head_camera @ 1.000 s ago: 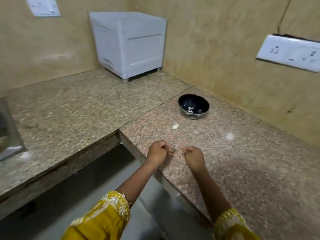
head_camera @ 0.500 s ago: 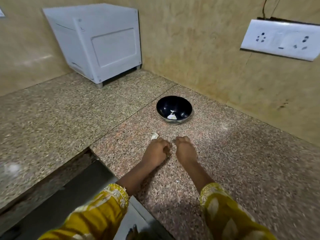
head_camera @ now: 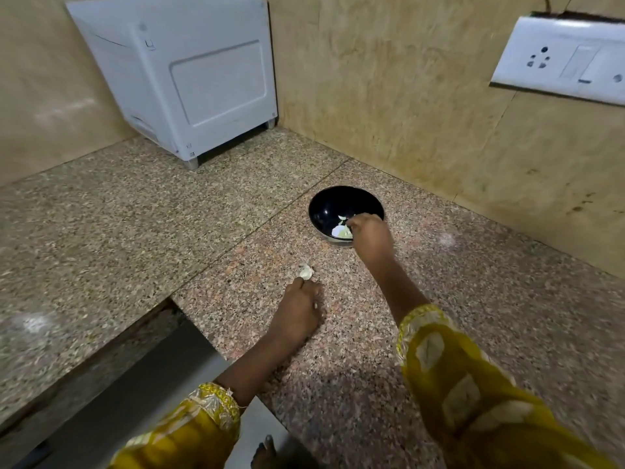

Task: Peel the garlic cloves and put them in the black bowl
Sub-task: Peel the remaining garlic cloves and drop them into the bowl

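My right hand (head_camera: 370,235) reaches out over the near right rim of the black bowl (head_camera: 338,201), which sits on the granite counter (head_camera: 473,316) towards the far wall. The fingers are curled with their tips down inside the bowl, next to the pale peeled cloves (head_camera: 340,231) lying at its bottom. A small white bit shows right at my fingertips, but I cannot tell whether I am pinching it or it lies loose.

My left hand (head_camera: 299,309) rests on the counter nearer to me and left of the bowl, knuckles up and fingers curled under. I cannot tell whether anything is held inside them. Just beyond that hand, close to the knuckles, a pale piece of garlic (head_camera: 306,271) lies on the stone, well apart from the bowl.

Both my arms wear yellow patterned sleeves (head_camera: 466,394). In the far left corner stands a white box-shaped appliance (head_camera: 189,79) on short feet. On the right wall there is a white socket panel (head_camera: 561,62).
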